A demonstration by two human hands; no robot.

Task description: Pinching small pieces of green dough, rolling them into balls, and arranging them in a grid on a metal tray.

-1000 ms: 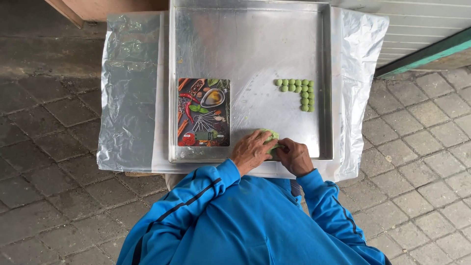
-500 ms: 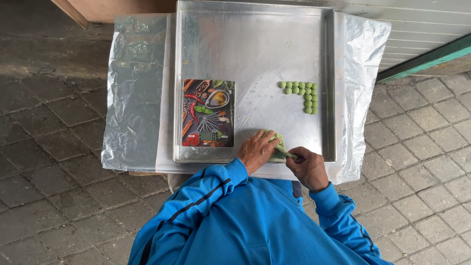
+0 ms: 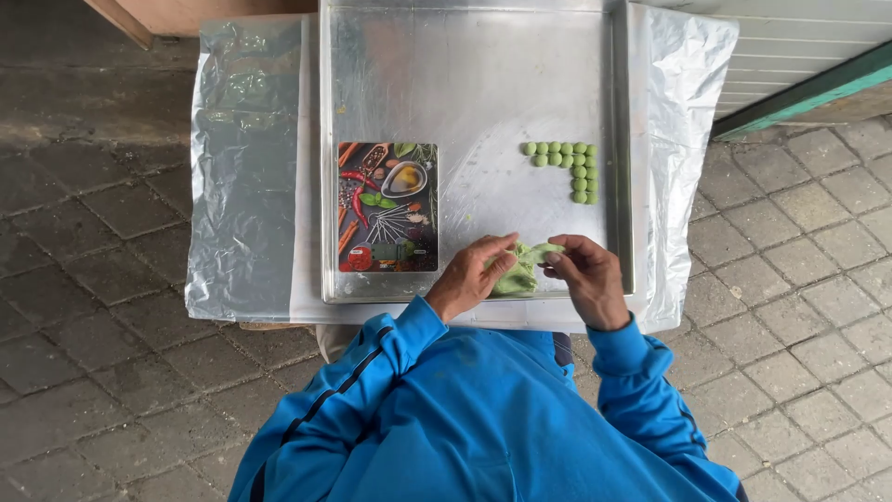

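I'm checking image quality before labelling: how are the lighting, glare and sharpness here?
Head view: soft, even daylight without hard shadows; the metal tray and foil sheet give dull, hazy reflections; green dough and both hands stay sharp, with no visible motion blur.

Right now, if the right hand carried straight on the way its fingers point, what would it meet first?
The right hand points leftward at the green dough lump it is already touching. Straight beyond that are the left hand fingers, gripping the same lump. Depth looks level, though one view can't confirm it.

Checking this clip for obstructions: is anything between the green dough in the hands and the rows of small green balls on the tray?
Nothing visible: bare tray lies between the green dough held by both hands and the small green balls.
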